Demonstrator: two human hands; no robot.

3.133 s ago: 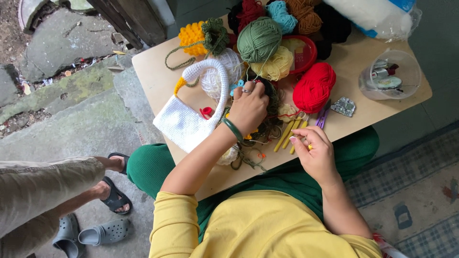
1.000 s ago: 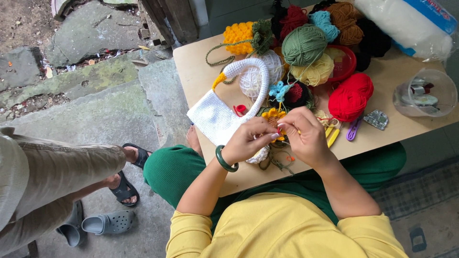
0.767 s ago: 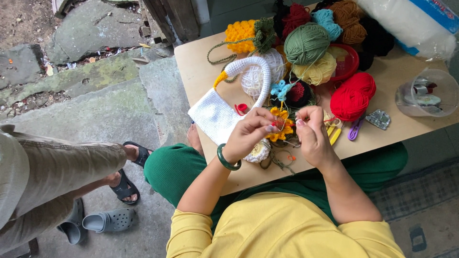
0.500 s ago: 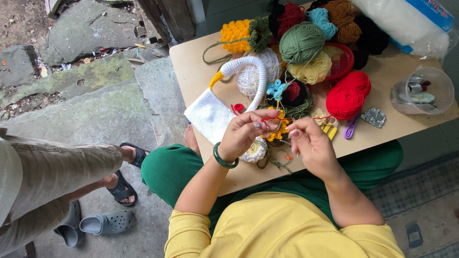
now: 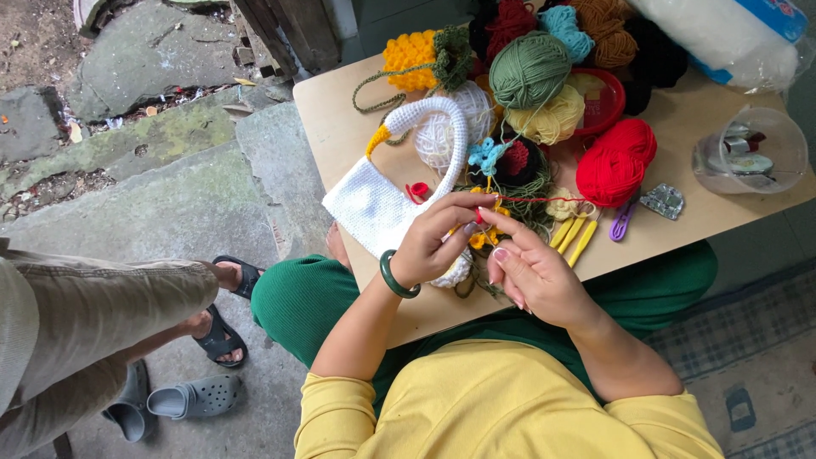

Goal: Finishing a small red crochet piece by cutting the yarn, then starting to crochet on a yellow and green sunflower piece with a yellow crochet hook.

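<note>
Beside a fuzzy red yarn ball (image 5: 615, 161), the left hand (image 5: 433, 242) pinched a small yellow crocheted piece (image 5: 487, 237), half hidden; the right hand (image 5: 534, 276) pinched red thread (image 5: 544, 200).

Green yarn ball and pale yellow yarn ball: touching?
Touching. In the head view the green yarn ball sits directly against the pale yellow yarn ball, overlapping its upper edge with no gap showing between them.

One package is showing: a clear plastic bag (image 5: 722, 38) of white stuffing with a blue printed panel, lying at the far right corner of the surface (image 5: 340, 110), partly running out of frame. No separate labels, signs or screens are showing.
</note>
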